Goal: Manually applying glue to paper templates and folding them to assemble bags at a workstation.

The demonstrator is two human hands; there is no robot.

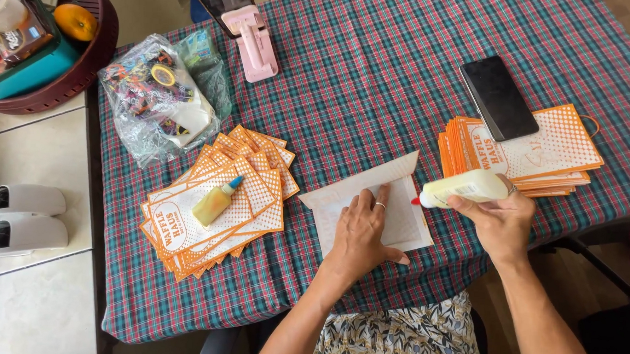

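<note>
My left hand [364, 225] lies flat, fingers spread, on a white folded paper bag [406, 202] in the middle of the table, holding it down. My right hand [501, 220] grips a pale yellow glue bottle [467, 187] held sideways, its red tip pointing at the bag's right edge. A second, smaller yellow glue bottle with a blue cap [216, 201] rests on a fanned pile of orange and white paper bags [258, 189] at the left. Another stack of the same bags [549, 155] sits at the right.
A plaid tablecloth [376, 80] covers the table. A black phone [499, 98] lies on the right stack. A clear plastic bag of small items [155, 99], a pink phone stand [253, 47] and a round basket with an orange [87, 54] are at the back left.
</note>
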